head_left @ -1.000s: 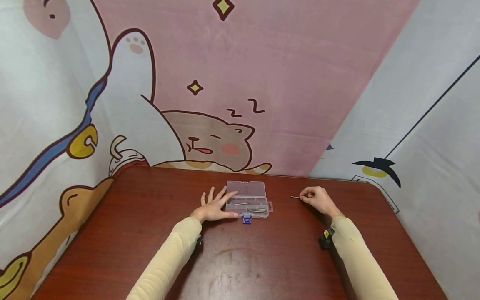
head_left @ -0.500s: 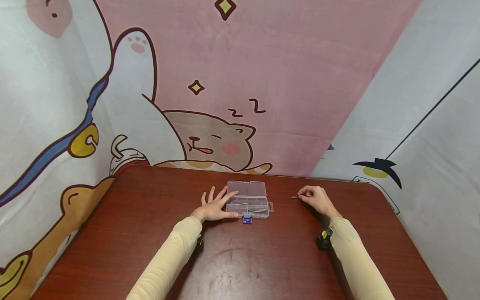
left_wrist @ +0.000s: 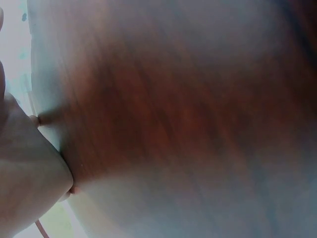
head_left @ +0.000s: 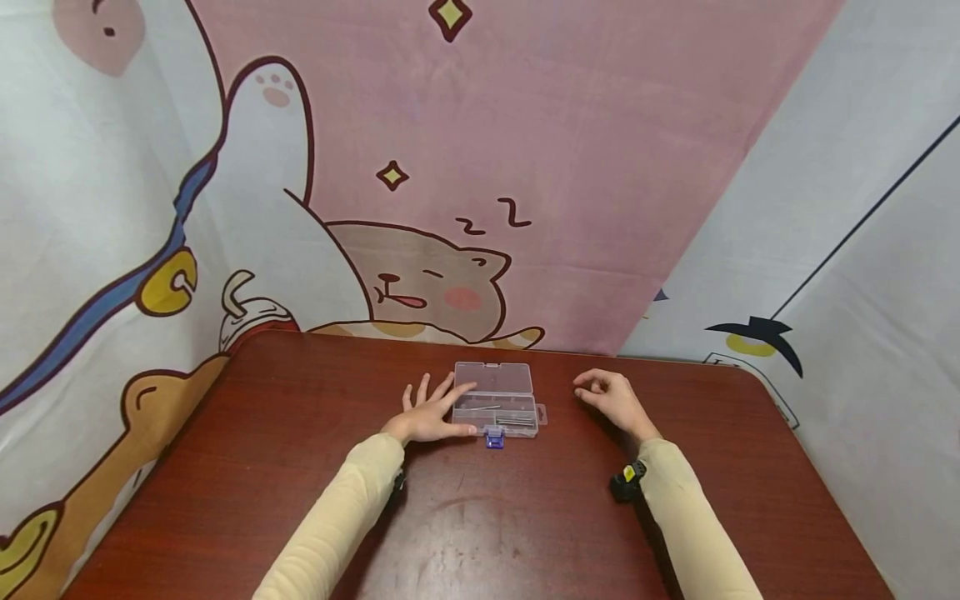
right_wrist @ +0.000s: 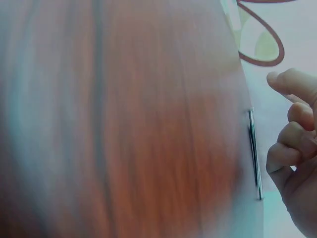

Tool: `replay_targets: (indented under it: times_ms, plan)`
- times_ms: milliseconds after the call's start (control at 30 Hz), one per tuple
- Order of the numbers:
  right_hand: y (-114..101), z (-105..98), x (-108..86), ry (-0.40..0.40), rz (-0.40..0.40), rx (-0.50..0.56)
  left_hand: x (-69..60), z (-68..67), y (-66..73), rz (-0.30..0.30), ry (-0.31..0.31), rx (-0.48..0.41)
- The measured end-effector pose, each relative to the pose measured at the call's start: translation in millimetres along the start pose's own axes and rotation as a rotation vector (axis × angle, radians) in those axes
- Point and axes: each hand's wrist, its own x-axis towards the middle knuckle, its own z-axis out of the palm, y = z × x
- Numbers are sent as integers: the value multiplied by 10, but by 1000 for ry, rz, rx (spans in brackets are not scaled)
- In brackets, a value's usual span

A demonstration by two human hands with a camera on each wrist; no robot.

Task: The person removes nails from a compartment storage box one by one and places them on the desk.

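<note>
Looks partway: clear plastic box open, metal rods left inside, at least one loose rod out on the table right of box, right hand near it, nothing gripped, left hand spread at box's left edge, not grasping.

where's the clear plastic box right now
In the head view, the open, clear plastic box lies on the reddish-brown table toward the far edge, between the left hand, which overlaps its left side, and the right hand.
</note>
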Motion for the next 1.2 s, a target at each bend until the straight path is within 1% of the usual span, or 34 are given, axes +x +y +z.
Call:
replay_targets:
  times_ms: [67,100,300,333,533,633,833,933,1067,1200]
  plan:
    - [-20,38,6,-2,-11,23,-1,5,-3,-4,-3,2]
    - [-93,44,-3,-3,-7,36,-1,7,-3,-6,-4,3]
    - [-152,147,-9,1,9,70,2,13,-1,1,2,-1]
    - [-103,179,3,5,6,73,1,10,1,3,2,-3]
    - [-199,288,42,-4,-25,97,3,0,-3,0,0,-6]
    - [-337,327,40,-6,-48,105,10,4,-9,3,0,-6]
    - [-744,351,-2,-40,-86,119,1,9,-17,3,0,-9]
    - [-842,371,0,-57,-88,122,-4,18,-21,0,-8,-12]
    - [-855,426,30,-64,-111,157,0,23,-16,3,-11,-18]
    - [-698,562,109,-101,-144,197,9,3,-2,-1,-11,-9]
